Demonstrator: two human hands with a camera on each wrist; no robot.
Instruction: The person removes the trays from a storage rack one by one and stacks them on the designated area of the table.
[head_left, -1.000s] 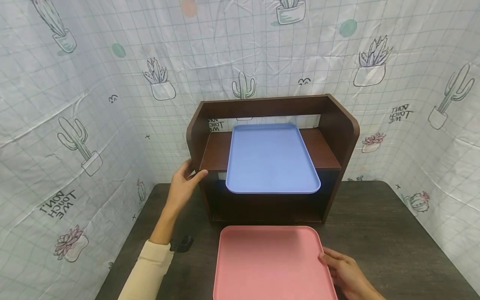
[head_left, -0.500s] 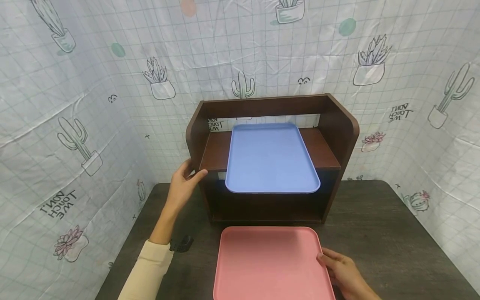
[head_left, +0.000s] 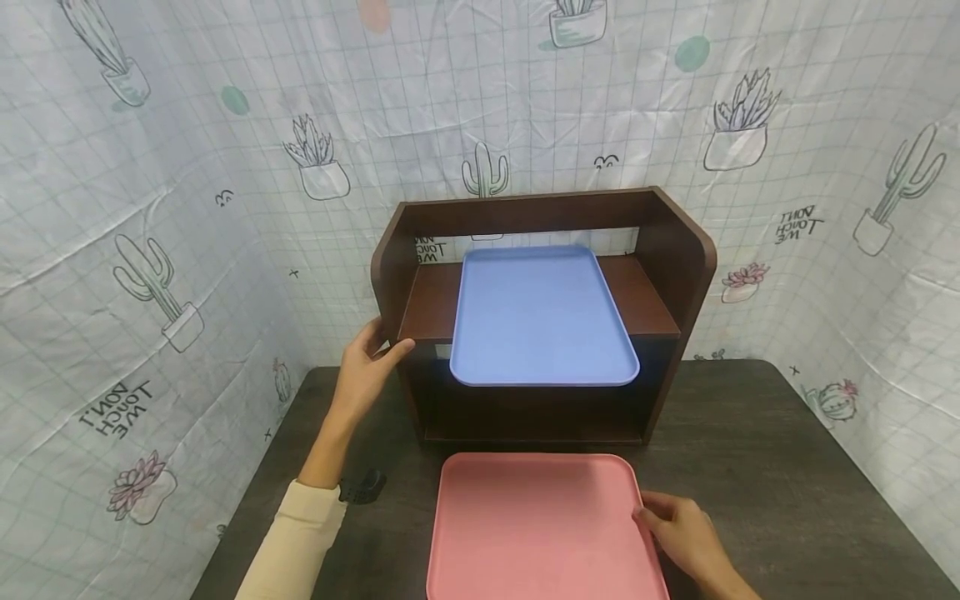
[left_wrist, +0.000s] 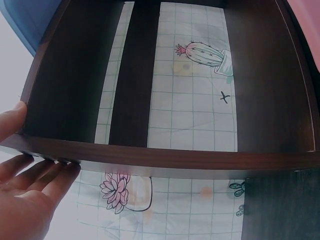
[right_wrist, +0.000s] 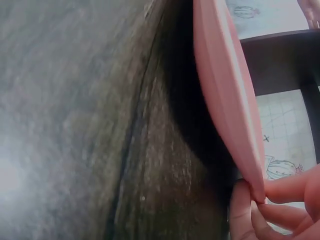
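A dark brown wooden shelf (head_left: 652,304) stands on the table, with a blue tray (head_left: 543,317) lying on its upper board and jutting out over the front edge. My left hand (head_left: 363,367) grips the shelf's left side panel; the left wrist view shows the thumb on one face of the panel and the fingers (left_wrist: 60,175) on the other. In front of the shelf is a pink tray (head_left: 543,525), its near end cut off by the head view. My right hand (head_left: 686,533) pinches this tray's right rim between thumb and fingers, which the right wrist view (right_wrist: 280,205) shows close up.
The dark wood table (head_left: 750,467) extends to both sides of the shelf. Behind and beside it hangs a white grid-patterned cloth (head_left: 225,208) printed with cacti. A black band (head_left: 363,487) is on my left wrist.
My right hand and the pink tray's right edge have shifted very slightly left. The left hand, shelf and blue tray stay in place.
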